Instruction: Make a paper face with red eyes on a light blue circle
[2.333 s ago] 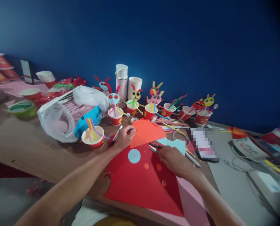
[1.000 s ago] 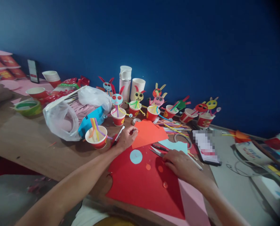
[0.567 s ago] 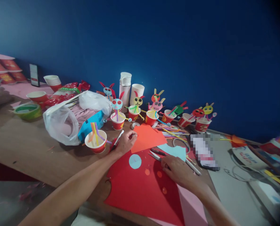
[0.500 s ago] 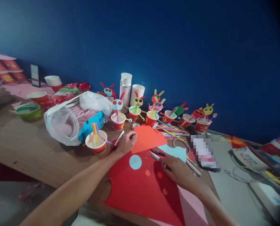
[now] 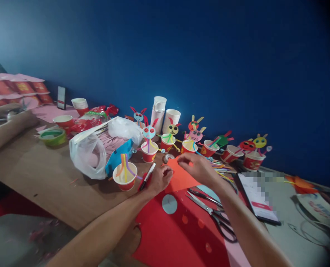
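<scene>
1. Nearest to me a big red sheet (image 5: 178,237) lies flat on the table (image 5: 48,174). A small light blue disc (image 5: 169,204) lies on it, and scissors (image 5: 209,211) lie on its right part.
2. My left hand (image 5: 160,180) rests at the far edge of the red sheet. Its grip is closed around a marker (image 5: 148,176), and the fingertips touch the left edge of the orange sheet (image 5: 181,180).
3. The orange sheet lies flat between my two hands, just behind the blue disc.
4. My right hand (image 5: 200,167) is over the far corner of the orange sheet. The grip is half open with bent fingers; I cannot tell if it pinches the corner.
5. Left of the marker stands a paper cup (image 5: 125,180) with coloured straws, and behind it a plastic bag (image 5: 87,154).
6. A phone (image 5: 257,198) lies to the right.
7. Farthest, cups with paper figures (image 5: 189,146) stand in a row near the blue wall (image 5: 209,55), beside a white flask (image 5: 158,113).
</scene>
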The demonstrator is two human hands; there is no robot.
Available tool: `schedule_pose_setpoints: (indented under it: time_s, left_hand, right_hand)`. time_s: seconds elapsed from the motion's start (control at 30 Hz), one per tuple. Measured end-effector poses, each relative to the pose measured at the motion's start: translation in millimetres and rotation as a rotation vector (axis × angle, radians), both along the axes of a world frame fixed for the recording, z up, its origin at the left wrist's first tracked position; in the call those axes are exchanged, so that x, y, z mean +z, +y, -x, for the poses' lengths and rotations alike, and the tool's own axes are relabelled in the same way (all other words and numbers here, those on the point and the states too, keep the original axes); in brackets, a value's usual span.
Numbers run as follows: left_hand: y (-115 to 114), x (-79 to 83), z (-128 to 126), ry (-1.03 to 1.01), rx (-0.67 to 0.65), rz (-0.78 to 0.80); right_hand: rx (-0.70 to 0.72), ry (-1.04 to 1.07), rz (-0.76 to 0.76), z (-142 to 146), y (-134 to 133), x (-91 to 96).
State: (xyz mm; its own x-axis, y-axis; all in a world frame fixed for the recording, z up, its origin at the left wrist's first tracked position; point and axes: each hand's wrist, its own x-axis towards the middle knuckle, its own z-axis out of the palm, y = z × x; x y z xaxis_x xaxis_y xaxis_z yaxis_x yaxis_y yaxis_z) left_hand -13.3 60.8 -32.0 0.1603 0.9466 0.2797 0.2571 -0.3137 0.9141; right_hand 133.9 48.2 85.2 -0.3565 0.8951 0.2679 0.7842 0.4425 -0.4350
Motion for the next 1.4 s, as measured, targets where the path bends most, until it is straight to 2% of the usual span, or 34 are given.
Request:
schedule_pose_setpoints:
  time_s: [0.2, 0.37, 0.63, 0.83, 0.93, 1.03, 1.1, 1.2, 1.3, 1.4]
  left_hand:
    - [-1.1, 5.3, 2.3, -0.008, 0.007, 0.022]
    - [-4.5, 15.4, 4.5, -0.009, 0.01, 0.059]
    - [-0.2, 11.1, 1.1, -0.027, 0.032, 0.124]
    - [3.9, 1.6, 0.2, -0.056, -0.011, 0.139]
    - [5.1, -1.9, -0.6, -0.057, -0.014, 0.133]
    - [5.8, -3.3, -0.4, -0.047, -0.01, 0.119]
    - [5.8, -3.6, 0.0, -0.041, -0.009, 0.113]
    - [5.2, -3.3, -0.1, -0.041, -0.005, 0.114]
    - [4.2, -1.4, -1.2, -0.042, 0.007, 0.134]
    - [3.1, 2.6, -2.1, -0.044, 0.01, 0.147]
  right_hand:
    - [-0.12, 0.043, -0.142, 64.7, 88.6, 9.9]
    - [-0.215, 0.019, -0.155, 86.1, 134.8, 4.6]
    - [-0.191, 0.0, -0.111, 103.7, 161.2, -5.7]
    - [-0.179, 0.046, -0.139, 93.3, 151.5, -5.6]
    - [-0.204, 0.078, -0.179, 77.0, 128.2, -2.6]
    - [-0.227, 0.106, -0.204, 46.4, 96.1, -3.1]
    - [-0.284, 0.13, -0.208, 13.3, 75.9, -6.0]
    - [-0.448, 0.163, -0.189, -53.5, 56.0, -11.7]
    - [-0.671, 0.173, -0.154, -120.6, 50.1, -18.3]
    - [-0.829, 0.15, -0.11, -162.7, 53.3, -29.0]
